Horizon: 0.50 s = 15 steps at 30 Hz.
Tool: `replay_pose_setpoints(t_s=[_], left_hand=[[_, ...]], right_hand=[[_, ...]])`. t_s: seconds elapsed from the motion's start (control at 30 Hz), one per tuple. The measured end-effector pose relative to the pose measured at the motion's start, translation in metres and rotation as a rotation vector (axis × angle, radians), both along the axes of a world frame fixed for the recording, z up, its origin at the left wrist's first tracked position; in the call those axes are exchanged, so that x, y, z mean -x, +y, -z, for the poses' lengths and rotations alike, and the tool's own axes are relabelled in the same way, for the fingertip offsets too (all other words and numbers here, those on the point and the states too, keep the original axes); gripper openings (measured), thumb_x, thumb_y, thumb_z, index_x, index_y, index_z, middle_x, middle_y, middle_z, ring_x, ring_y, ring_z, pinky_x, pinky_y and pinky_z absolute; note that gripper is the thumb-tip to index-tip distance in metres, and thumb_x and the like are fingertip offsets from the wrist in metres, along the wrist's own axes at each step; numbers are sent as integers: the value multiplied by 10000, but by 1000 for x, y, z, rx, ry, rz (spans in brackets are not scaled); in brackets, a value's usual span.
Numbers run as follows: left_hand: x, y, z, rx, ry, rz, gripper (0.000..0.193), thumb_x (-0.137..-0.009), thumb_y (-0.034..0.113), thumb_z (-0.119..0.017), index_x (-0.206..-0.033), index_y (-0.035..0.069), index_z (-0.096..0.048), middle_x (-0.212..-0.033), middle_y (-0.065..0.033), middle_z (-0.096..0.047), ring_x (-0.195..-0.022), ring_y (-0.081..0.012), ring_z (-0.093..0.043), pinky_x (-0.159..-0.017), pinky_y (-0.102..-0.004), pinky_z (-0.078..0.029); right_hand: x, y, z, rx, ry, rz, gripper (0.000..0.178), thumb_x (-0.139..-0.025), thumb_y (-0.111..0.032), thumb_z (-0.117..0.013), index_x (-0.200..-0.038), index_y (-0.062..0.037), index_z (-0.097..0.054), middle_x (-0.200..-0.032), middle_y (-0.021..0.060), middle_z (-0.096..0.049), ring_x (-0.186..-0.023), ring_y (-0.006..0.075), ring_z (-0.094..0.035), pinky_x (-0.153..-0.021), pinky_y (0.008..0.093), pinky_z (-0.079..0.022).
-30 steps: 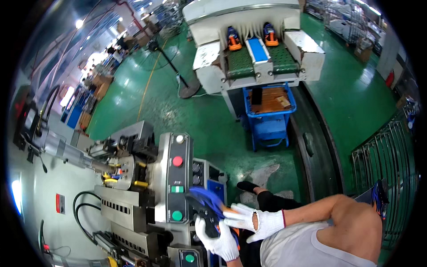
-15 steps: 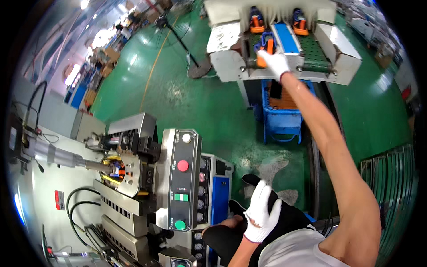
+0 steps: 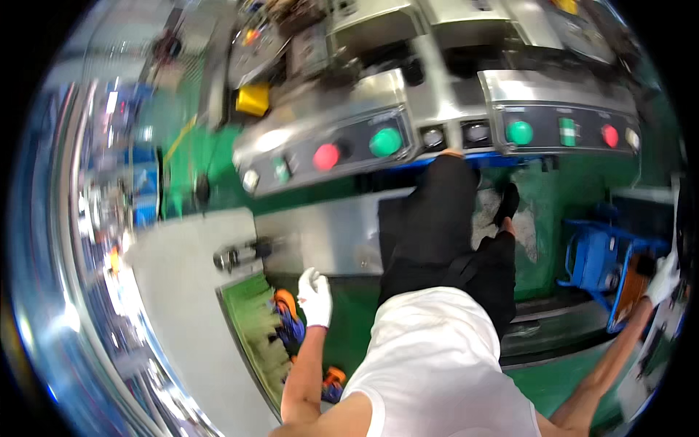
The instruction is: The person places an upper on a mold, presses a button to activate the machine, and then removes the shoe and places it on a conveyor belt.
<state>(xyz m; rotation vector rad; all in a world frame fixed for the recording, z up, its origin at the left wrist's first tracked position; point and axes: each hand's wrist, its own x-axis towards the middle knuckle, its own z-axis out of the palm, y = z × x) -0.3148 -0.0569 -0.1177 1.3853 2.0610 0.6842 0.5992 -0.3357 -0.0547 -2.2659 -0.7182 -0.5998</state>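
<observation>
My left hand (image 3: 314, 298), in a white glove, is raised at the lower left with loosely bent fingers and nothing visible in it. Just beside it, an orange-and-blue shoe-like piece (image 3: 290, 318) lies along the edge of a green conveyor belt (image 3: 251, 309); hand and piece look apart. A second orange-and-blue piece (image 3: 334, 382) is lower down. My right hand (image 3: 664, 280), also gloved, is stretched out to the far right rim, by the blue cart. Blur and the picture's edge hide its fingers and anything in them.
Two control panels with coloured buttons, a left one (image 3: 277, 156) and a right one (image 3: 561, 120), stand ahead on metal machines. The blue cart (image 3: 593, 255) is at the right. A pale machine cover (image 3: 189, 291) fills the left.
My view has swung round strongly, bringing both panels in front. My right hand, earlier at an orange-and-blue piece on a conveyor, is now at the right rim. My left hand has come near another conveyor.
</observation>
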Motion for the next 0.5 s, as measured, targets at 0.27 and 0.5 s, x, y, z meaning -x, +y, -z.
replay_pose_setpoints(t_s=[0.27, 0.5], left_hand=[[228, -311, -5, 738, 689, -999, 745, -1029, 590, -529, -1494, 9, -517, -1421, -245, -623, -1266, -451, -618, -1051, -529, -506], [221, -467, 75, 627, 448, -1217, 762, -997, 700, -502, -1517, 144, -525, -1539, -205, -505, -1324, -444, -570, -1125, -570, -443]], right_hand=[[339, 186, 166, 137, 984, -516, 714, -1039, -231, -711, -1618, -2, -361, -1502, 172, -534, -1168, 211, -658, -964, 351, -602], [350, 311, 87, 657, 333, -805, 659, -1019, -281, -717, -1586, -82, -446, -1315, 212, -714, -1111, 257, -732, -976, 393, -566]])
